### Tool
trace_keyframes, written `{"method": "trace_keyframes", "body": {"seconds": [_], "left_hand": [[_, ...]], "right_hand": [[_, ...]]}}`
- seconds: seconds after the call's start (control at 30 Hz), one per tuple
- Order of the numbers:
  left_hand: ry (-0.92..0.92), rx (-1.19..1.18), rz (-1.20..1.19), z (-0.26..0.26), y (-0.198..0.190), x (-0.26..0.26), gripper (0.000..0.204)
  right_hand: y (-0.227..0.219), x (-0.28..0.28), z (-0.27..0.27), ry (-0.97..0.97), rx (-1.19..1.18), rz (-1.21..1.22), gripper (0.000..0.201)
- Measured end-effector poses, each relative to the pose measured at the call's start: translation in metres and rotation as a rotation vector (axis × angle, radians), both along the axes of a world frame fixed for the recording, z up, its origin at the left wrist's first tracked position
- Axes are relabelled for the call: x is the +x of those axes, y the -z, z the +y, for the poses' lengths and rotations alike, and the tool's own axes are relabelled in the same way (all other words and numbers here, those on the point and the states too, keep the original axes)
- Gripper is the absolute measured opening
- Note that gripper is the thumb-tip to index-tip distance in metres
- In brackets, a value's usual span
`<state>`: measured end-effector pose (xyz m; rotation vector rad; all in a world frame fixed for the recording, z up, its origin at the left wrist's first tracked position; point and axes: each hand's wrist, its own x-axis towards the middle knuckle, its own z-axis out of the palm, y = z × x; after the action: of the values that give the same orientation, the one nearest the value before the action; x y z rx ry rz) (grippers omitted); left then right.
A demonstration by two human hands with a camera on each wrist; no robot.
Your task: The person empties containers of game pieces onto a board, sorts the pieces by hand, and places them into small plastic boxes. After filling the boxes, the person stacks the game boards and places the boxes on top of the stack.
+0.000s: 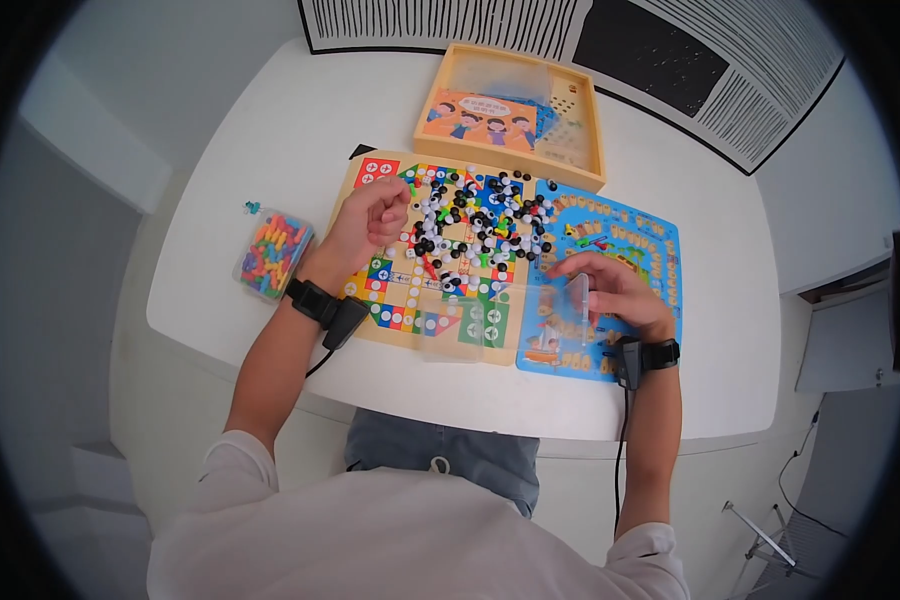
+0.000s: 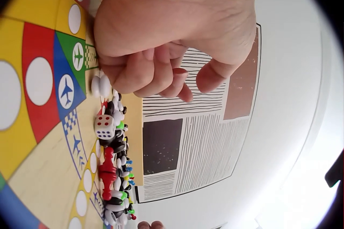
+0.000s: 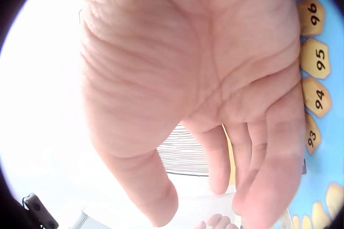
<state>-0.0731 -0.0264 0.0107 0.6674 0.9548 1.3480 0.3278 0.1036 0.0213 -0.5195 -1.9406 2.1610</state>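
Observation:
The left hand [image 1: 375,215] is over the left part of a colourful game board [image 1: 365,335], its fingers curled. In the left wrist view, the left hand [image 2: 166,52] shows its thumb apart from the bent fingers and nothing visible held. Black and white pieces [image 1: 485,225] lie piled beside it, with a die [image 2: 105,126] and a red piece [image 2: 108,172] among them. At the right, the right hand [image 1: 620,295] grips the side of a clear plastic box [image 1: 560,325] between thumb and fingers. Its thumb and bent fingers fill the right wrist view.
A clear plastic piece [image 1: 453,335] lies on the board's front part. A blue number board [image 1: 665,265] is at the right. Behind stands a wooden tray [image 1: 595,150] holding an orange booklet [image 1: 480,118]. A box of coloured pegs [image 1: 273,255] is at the left.

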Motion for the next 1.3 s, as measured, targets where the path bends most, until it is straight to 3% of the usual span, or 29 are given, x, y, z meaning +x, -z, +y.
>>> {"method": "trace_keyframes", "body": {"seconds": [0.33, 0.63, 0.93, 1.3], "left_hand": [[0.003, 0.013, -0.044, 0.003, 0.005, -0.001, 0.020], [-0.033, -0.011, -0.051, 0.003, 0.003, 0.002, 0.017], [-0.015, -0.007, -0.032, 0.003, 0.004, 0.003, 0.018], [-0.045, -0.011, -0.014, 0.003, 0.004, 0.002, 0.014]], "right_hand": [[-0.008, -0.003, -0.014, 0.217, 0.068, -0.104, 0.032], [0.000, 0.001, -0.024, 0.511, 0.047, -0.185, 0.026], [0.013, 0.007, -0.024, 0.571, -0.013, -0.060, 0.021], [0.003, 0.003, -0.031, 0.586, 0.013, -0.083, 0.019]]}}
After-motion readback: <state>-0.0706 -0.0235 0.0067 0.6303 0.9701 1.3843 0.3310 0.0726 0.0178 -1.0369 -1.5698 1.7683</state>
